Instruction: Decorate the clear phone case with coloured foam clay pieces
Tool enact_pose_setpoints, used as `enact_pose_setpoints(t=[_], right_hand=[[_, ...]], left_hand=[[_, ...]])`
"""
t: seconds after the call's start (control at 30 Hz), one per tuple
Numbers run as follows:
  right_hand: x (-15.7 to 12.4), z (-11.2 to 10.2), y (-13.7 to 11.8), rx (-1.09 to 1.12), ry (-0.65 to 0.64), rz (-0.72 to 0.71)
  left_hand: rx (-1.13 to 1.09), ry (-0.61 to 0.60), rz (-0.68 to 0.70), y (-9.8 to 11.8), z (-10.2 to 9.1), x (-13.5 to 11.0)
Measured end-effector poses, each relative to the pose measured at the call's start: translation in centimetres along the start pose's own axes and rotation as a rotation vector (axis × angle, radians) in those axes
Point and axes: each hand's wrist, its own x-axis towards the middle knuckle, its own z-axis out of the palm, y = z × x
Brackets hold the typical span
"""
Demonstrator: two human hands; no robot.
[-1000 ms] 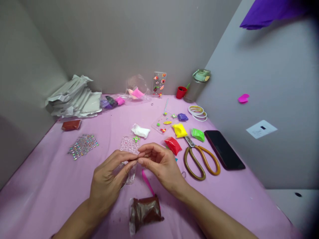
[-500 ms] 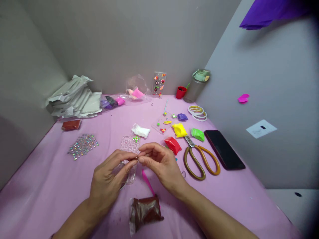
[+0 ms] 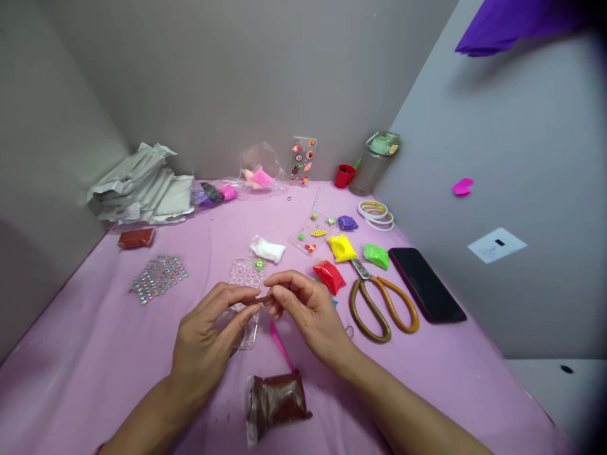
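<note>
Between my fingertips is a thin strip of brown clay (image 3: pixel 257 301). My left hand (image 3: pixel 208 325) pinches its left end, and my right hand (image 3: pixel 306 309) pinches the other end between thumb and fingers. Partly hidden behind my left hand lies a clear phone case (image 3: pixel 247 273) with a small green flower decoration (image 3: pixel 259 265) at its upper corner. Below my hands a pink plastic clay tool (image 3: pixel 282 347) rests against an opened packet of brown clay (image 3: pixel 279 404).
Right of my hands are scissors (image 3: pixel 372 309), a red clay packet (image 3: pixel 329 277), a yellow packet (image 3: pixel 342 248) and a phone (image 3: pixel 427 284). A white packet (image 3: pixel 268 249) lies behind. Rhinestones (image 3: pixel 159 278) and stacked white packages (image 3: pixel 142 186) are at left; a bottle (image 3: pixel 374 164) stands at back right.
My fingertips have drawn slightly apart, and more of the brown clay strip shows between them. My right thumb has shifted up a little. Things on the table have stayed put.
</note>
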Motion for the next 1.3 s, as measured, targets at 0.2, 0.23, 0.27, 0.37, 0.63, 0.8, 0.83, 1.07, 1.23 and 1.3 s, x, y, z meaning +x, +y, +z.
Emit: enact_pose_setpoints(t=[0.2,0.23,0.27,0.37,0.63,0.8,0.83,1.07,1.23,1.3], right_hand=[[0.08,0.10,0.06,0.023,0.027,-0.005],[0.08,0.11,0.07,0.025,0.027,-0.004],[0.07,0.11,0.09,0.030,0.029,0.001],[0.04,0.07,0.09,0.045,0.045,0.010],[0.03,0.08,-0.08,0.037,0.022,0.018],[0.04,0.15,-0.09,0.037,0.036,0.033],[0.03,0.17,-0.09,0.037,0.036,0.036],[0.03,0.20,-0.25,0.014,0.058,0.039],[0.06,0.15,-0.25,0.015,0.029,0.041],[0.06,0.13,-0.21,-0.002,0.028,0.034]], left_hand=[[0.005,-0.013,-0.015,-0.20,-0.17,-0.04],[0.004,-0.016,-0.015,-0.19,-0.19,-0.01],[0.002,-0.018,-0.015,-0.16,-0.21,0.04],[-0.011,-0.020,-0.034,-0.06,-0.22,0.22],[-0.026,-0.069,-0.083,0.08,-0.40,0.46],[-0.016,-0.076,-0.048,0.28,-0.48,0.58],[-0.018,-0.075,-0.049,0.31,-0.50,0.58],[-0.024,-0.078,-0.078,0.37,-0.51,0.57],[-0.034,-0.082,-0.094,0.17,-0.50,0.61],[-0.049,-0.085,-0.099,0.15,-0.47,0.60]])
